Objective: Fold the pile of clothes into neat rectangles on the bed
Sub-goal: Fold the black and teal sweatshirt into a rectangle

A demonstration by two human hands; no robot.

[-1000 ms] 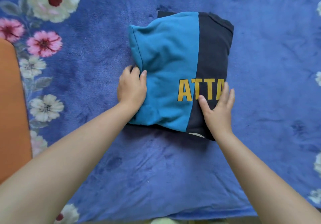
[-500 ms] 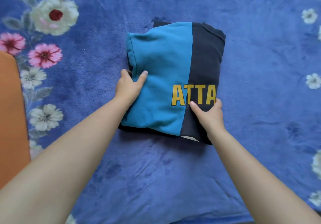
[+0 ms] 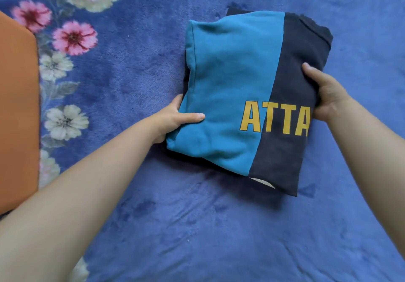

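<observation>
Folded teal and navy fleece sweatshirt with yellow "ATTA" lettering (image 3: 236,80) sits at centre-right, a rough rectangle tilted slightly clockwise, on the blue plush floral bedspread (image 3: 197,227). Left hand (image 3: 173,119) grips the sweatshirt's 9 o'clock edge: thumb lies on top of the teal panel, fingers tucked underneath, not visible. Right hand (image 3: 326,93) grips the 3 o'clock edge over the navy panel: thumb on top, fingers wrapped under the fold. Both hands hold the same bundle; cannot tell if it is lifted or resting. A sliver of white fabric shows under the bundle at its 6 o'clock corner. Bedspread fills nearly the whole view, soft pile with shallow creases near 6 o'clock. Printed pink and white flowers (image 3: 72,38) run along 9 to 11 o'clock. Flat orange surface (image 3: 17,111) borders the bedspread at the 9 o'clock edge.
</observation>
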